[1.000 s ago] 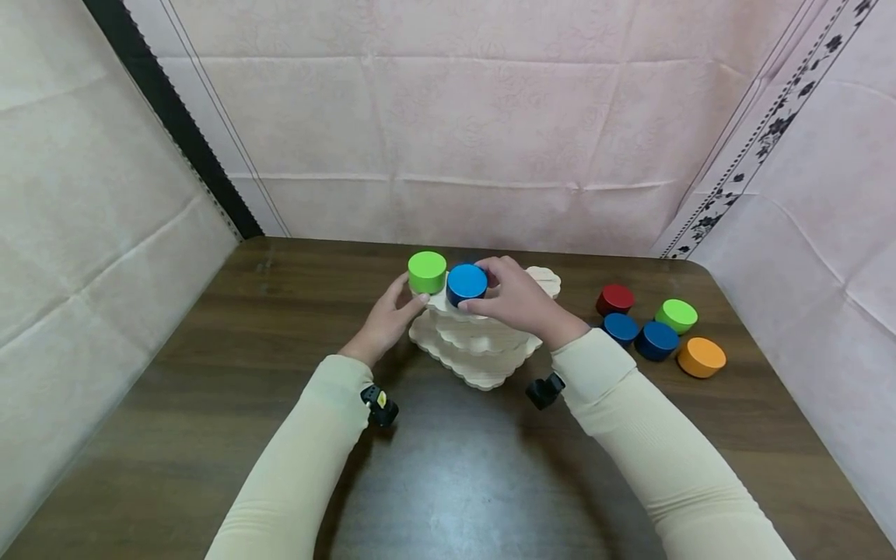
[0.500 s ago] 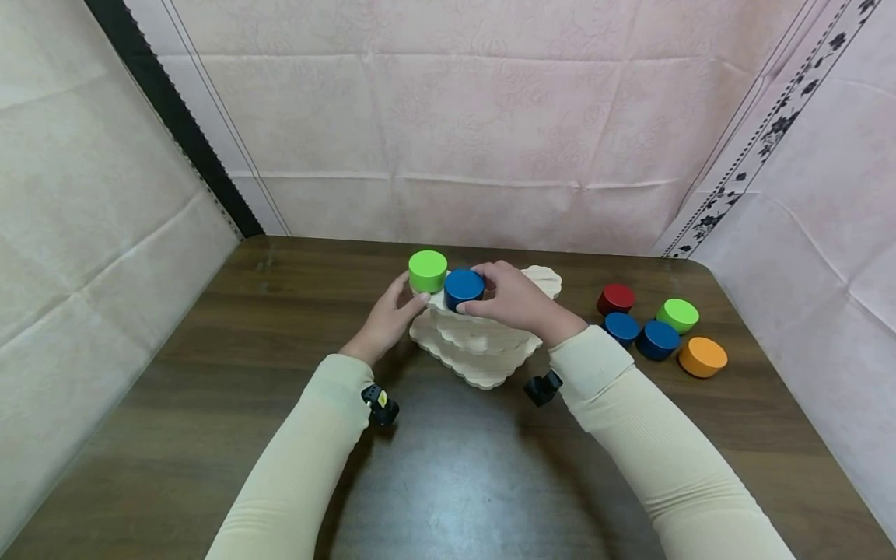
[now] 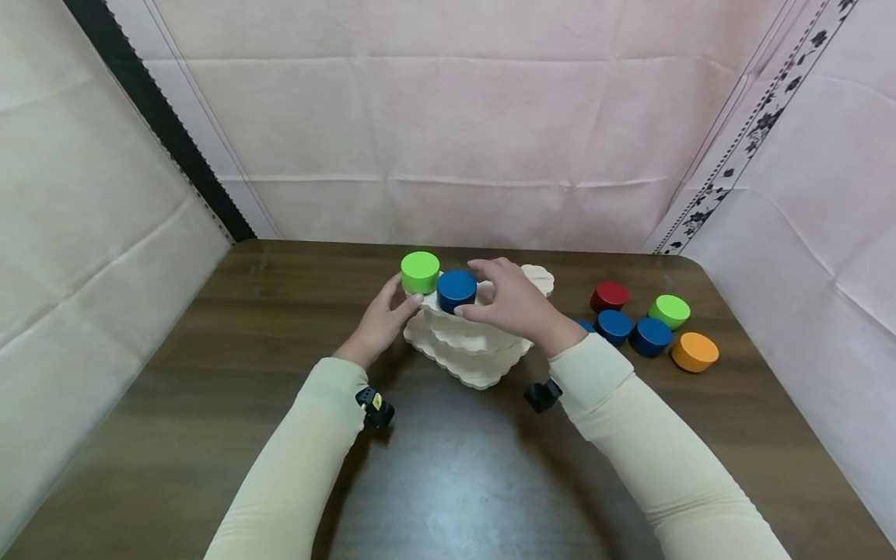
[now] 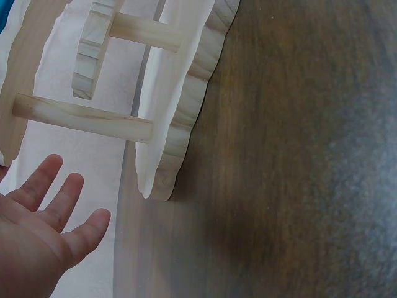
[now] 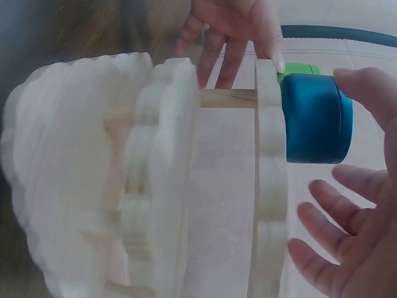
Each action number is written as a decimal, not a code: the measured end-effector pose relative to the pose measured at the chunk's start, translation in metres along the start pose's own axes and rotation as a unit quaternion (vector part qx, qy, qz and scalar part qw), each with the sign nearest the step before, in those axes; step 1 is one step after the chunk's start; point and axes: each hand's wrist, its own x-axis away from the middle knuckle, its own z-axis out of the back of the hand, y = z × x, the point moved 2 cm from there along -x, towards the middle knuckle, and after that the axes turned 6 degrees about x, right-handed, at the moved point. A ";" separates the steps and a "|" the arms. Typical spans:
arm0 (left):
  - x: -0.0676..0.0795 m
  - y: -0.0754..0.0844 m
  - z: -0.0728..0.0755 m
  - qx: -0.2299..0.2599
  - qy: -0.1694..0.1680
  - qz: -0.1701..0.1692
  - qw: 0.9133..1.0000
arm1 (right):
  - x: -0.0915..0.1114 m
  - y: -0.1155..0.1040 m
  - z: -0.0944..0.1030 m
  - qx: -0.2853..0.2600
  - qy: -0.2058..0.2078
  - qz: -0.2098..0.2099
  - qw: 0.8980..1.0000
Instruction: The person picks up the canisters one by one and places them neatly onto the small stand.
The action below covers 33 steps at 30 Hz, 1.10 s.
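A pale wooden tiered stand (image 3: 476,350) with scalloped boards joined by round pegs stands on the table. On its top board sit a short green cylinder (image 3: 420,272) and, just right of it, a short blue cylinder (image 3: 456,292) with a seam near its top, like a lidded tin. My left hand (image 3: 381,323) is at the board's left edge, thumb against it below the green cylinder; three of its fingers spread loosely in the left wrist view. My right hand (image 3: 514,307) is around the blue cylinder's right side, thumb close to its upper edge and other fingers spread apart from it.
Right of the stand are a red cylinder (image 3: 610,295), a second green one (image 3: 670,311), an orange one (image 3: 694,352) and several blue ones (image 3: 651,337), one partly hidden by the right wrist. White cloth (image 3: 448,124) hangs behind and beside the brown table (image 3: 448,482).
The blue cylinder has come down and left onto the top board, beside the green one. My right fingers have loosened from it. The left hand stays at the board's edge.
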 end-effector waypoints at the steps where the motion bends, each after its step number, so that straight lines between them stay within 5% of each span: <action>1: 0.000 0.000 0.001 0.000 0.001 0.000 1.000 | 0.002 0.000 0.000 0.008 0.007 0.003 1.000; 16: 0.000 0.001 0.001 0.000 -0.001 0.000 1.000 | 0.040 0.019 -0.006 0.109 0.176 0.087 0.974; 33: 0.002 0.004 0.000 0.004 -0.001 0.002 1.000 | 0.066 0.053 -0.007 0.127 0.168 0.029 0.977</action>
